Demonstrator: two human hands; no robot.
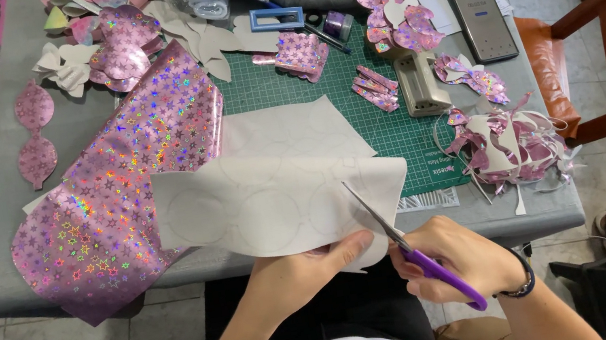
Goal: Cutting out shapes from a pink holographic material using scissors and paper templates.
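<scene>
Your right hand [457, 255] closed on purple-handled steel scissors [406, 247], left hand [306, 264] fingers pinching the glossy pink star-holographic sheet's matte white circle-traced backing [268, 208] at 6 o'clock.

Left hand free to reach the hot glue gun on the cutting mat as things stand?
Probably not right now. The left hand is pinching the white-backed sheet that the scissors in the right hand are cutting. The glue gun lies uncovered across the sheet on the green mat, so it would need to let go first.
</scene>
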